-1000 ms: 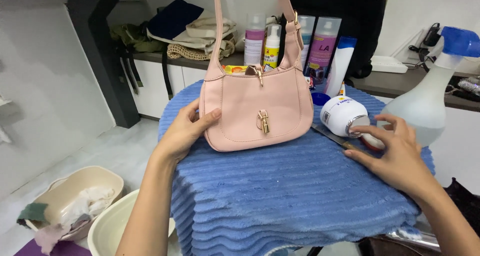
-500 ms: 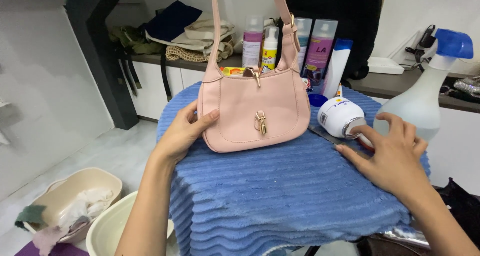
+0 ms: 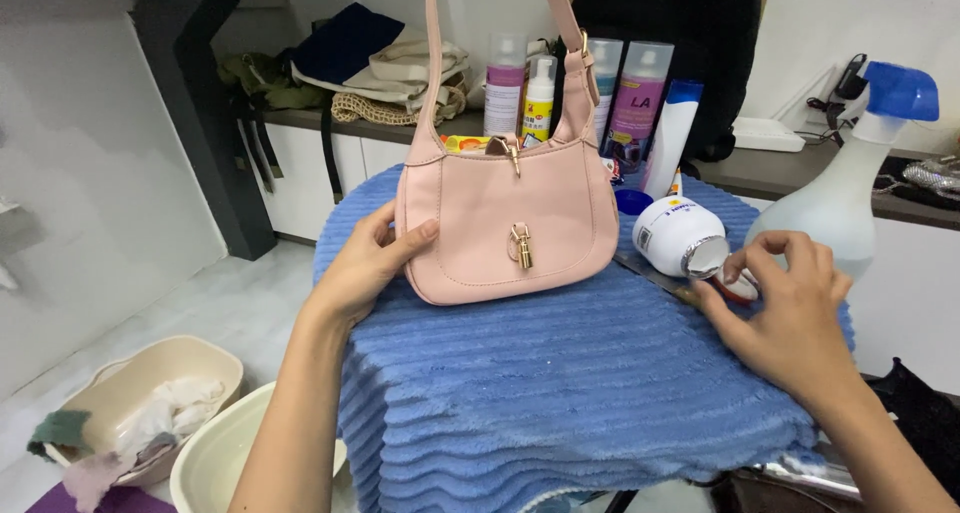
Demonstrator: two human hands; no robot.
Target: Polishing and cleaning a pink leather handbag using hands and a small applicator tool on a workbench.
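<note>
A small pink leather handbag with a gold clasp (image 3: 510, 228) stands upright on a ribbed blue plush cover (image 3: 570, 393) draped over the worktop, near the cover's far edge. Its long pink shoulder strap (image 3: 432, 63) rises out of the top of the view. The left hand (image 3: 370, 263) steadies the bag from its left side: the thumb lies on the front panel and the fingers (image 3: 385, 218) curl round the edge, a loose holding grip.

The right hand (image 3: 790, 313) rests palm down on the cover to the right, well apart from the bag. Its fingers (image 3: 745, 263) are bent and close together, tips touching a small red-and-white round object (image 3: 742, 291) that is mostly hidden beneath them; I cannot tell whether they grip it or only press on it. Just beside those fingertips lies a white round tub with a silvery face (image 3: 675, 235), tipped on its side.

Behind the bag stand several spray cans and bottles with purple and yellow labels (image 3: 570, 88). A translucent spray bottle with a blue trigger head (image 3: 850, 188) stands at the right. On the floor at lower left sit 2 cream plastic basins (image 3: 215, 453), 1 holding rags.
</note>
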